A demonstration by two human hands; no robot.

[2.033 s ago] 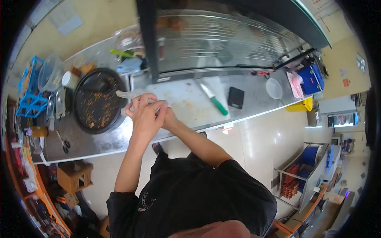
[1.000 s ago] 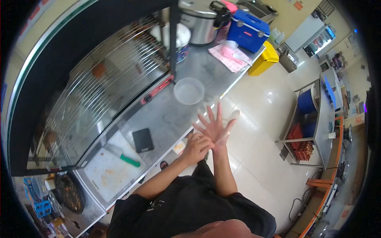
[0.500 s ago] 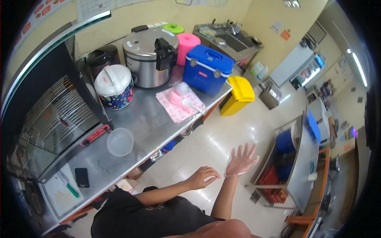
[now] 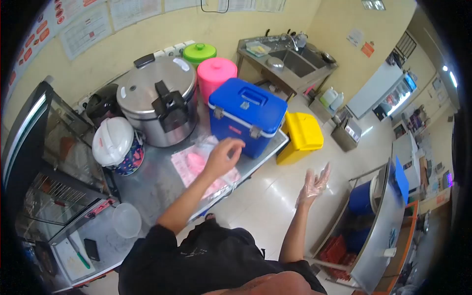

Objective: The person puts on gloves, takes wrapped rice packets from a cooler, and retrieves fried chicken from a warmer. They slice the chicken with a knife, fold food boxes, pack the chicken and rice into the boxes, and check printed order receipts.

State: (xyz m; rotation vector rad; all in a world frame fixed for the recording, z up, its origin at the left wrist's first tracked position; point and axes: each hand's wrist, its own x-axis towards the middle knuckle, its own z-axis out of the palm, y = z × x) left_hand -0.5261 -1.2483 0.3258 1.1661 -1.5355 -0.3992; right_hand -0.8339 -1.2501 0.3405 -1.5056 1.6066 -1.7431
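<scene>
My left hand (image 4: 226, 153), bare, hovers over a pink patterned sheet (image 4: 179, 167) on the steel counter, just in front of the blue cooler box (image 4: 248, 105). Its fingers bend loosely and the thumb stands apart, with nothing visible between them. Partly hidden behind that hand and forearm lie a bright pink item (image 4: 195, 162) and some crumpled clear plastic (image 4: 205, 142). Out over the floor on the right, my right hand (image 4: 313, 188) wears a clear plastic glove. It is raised, fingers apart, and holds nothing.
A large steel cooker (image 4: 157, 98), a pink container (image 4: 216, 76) and a patterned bucket (image 4: 115, 142) line the counter. Nearer are a clear bowl (image 4: 127, 220), a phone (image 4: 91, 250) and a green-handled knife (image 4: 82, 259). A yellow bin (image 4: 302, 137) stands past the counter's end.
The view has shifted closer to the counter. My left hand has moved from above the floor to over the pink sheet by the cooler box. The gloved right hand stays raised, now turned more sideways.
</scene>
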